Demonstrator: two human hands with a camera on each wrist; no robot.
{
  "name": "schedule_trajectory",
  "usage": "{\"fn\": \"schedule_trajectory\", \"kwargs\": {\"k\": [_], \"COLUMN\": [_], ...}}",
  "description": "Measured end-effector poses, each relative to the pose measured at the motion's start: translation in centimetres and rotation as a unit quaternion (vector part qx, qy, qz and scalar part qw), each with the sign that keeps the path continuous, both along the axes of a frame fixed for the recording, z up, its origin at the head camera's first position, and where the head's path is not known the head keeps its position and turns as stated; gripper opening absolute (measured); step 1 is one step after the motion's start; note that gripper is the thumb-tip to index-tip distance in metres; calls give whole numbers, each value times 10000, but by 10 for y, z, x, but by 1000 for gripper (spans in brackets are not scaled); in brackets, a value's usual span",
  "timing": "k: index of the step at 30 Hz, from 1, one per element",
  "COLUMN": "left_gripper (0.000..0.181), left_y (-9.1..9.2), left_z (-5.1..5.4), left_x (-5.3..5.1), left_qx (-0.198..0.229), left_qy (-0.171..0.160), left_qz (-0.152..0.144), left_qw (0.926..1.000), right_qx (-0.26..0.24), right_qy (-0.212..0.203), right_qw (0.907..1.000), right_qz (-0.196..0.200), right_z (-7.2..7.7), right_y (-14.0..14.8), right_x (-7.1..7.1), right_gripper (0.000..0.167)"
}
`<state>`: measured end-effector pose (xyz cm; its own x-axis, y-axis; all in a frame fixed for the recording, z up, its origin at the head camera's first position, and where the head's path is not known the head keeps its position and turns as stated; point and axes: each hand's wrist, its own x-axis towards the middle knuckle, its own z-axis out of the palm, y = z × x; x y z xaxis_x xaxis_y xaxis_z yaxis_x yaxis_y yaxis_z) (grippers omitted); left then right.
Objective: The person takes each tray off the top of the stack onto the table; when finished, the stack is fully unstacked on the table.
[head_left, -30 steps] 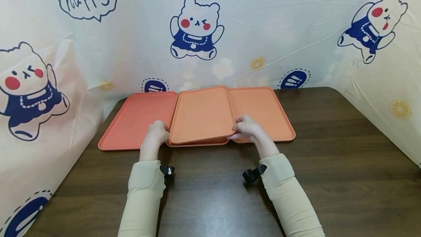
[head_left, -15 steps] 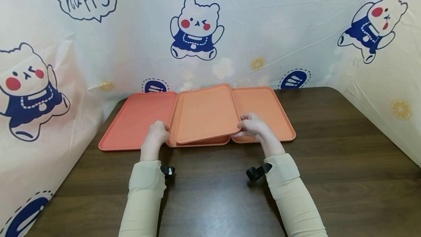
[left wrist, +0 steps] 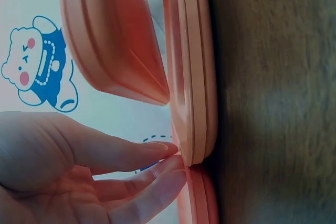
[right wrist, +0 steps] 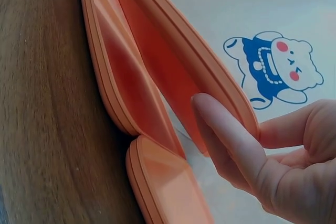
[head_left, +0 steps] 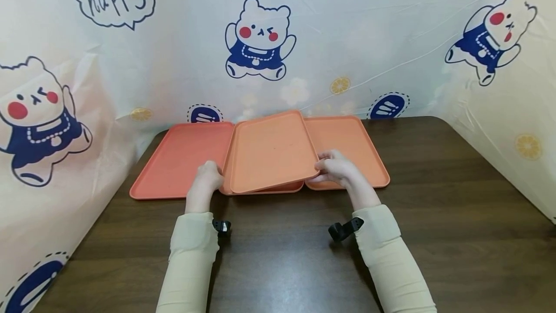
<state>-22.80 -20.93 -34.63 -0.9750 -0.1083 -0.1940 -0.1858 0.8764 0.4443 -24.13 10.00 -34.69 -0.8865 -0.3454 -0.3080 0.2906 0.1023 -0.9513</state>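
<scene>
A light orange tray [head_left: 273,153] lies tilted over the middle of a row, its right side raised. My right hand [head_left: 340,170] pinches its near right corner, thumb and fingers [right wrist: 231,135] on either side of the rim. Beneath it sits the middle orange tray [left wrist: 197,98], mostly covered; a gap shows between the two. My left hand [head_left: 206,177] is at that lower tray's near left corner, thumb and fingertips [left wrist: 163,148] pinching its rim where it meets the coral tray [head_left: 182,158]. The upper tray is apart from my left fingers.
Another orange tray [head_left: 347,144] lies at the right end of the row, partly behind my right hand. The brown wooden table [head_left: 278,255] extends toward me. A printed cloth [head_left: 326,37] with cartoon bears hangs right behind the trays.
My right hand has moved right and drawn the upper tray with it, lifting that side higher. More of the lower tray's left edge shows. My left hand has stayed in place.
</scene>
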Motion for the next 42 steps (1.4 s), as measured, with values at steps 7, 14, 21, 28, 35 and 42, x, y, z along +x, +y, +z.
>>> {"fn": "schedule_trajectory", "kwargs": {"k": [7,14,21,28,35,42], "left_gripper": [18,31,30,32,33,34], "left_y": [1,-1,-1,-1,-2,-2], "left_z": [1,0,0,1,-1,-1], "left_x": [1,2,2,1,0,1], "left_qx": [77,142,127,87,147,98], "left_qy": [-100,-57,-131,-151,-134,6], "left_qz": [54,-46,19,74,59,-3], "left_qw": [9999,9999,9998,9998,9998,10000], "right_qx": [-194,-401,-600,-660,-616,-572], "right_qy": [-84,-37,-69,-38,16,26], "right_qw": [9998,9992,9980,9975,9977,9974], "right_qz": [22,-61,-164,-238,-290,-435], "right_z": [-2,-3,-1,1,3,4], "right_y": [10,23,37,48,61,77], "right_x": [0,2,5,8,11,14], "right_gripper": [63,63,62,64,63,65]}}
